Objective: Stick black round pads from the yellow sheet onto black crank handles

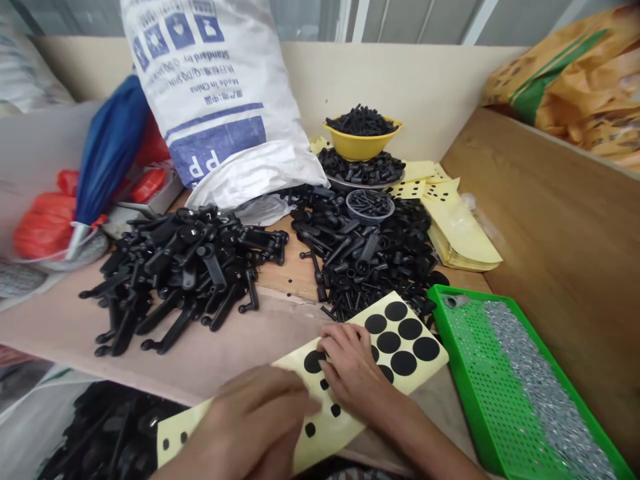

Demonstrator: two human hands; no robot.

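Observation:
A yellow sheet of round black stickers [327, 443] lies slantwise across the near table edge. Some circles are large and whole; elsewhere only small black dots sit on the backing. My right hand [353, 367] rests on the sheet with bent fingers drawn together, fingertips and thumb beside a large round sticker [313, 361]. What lies between those fingertips is hidden. Nearer to me, my left hand [255, 420] hovers over the left part of the sheet, smeared by motion, its fingers curled and their grip unclear.
Black crank handles [200, 267] are heaped at left, more black parts [365, 260] at centre. Behind stand a small bowl [370, 207] and a yellow bowl [363, 143]. A green tray [500, 400] holds metal pieces at right. Sticker sheets [463, 230] are stacked behind it; a white sack [225, 93] stands at back.

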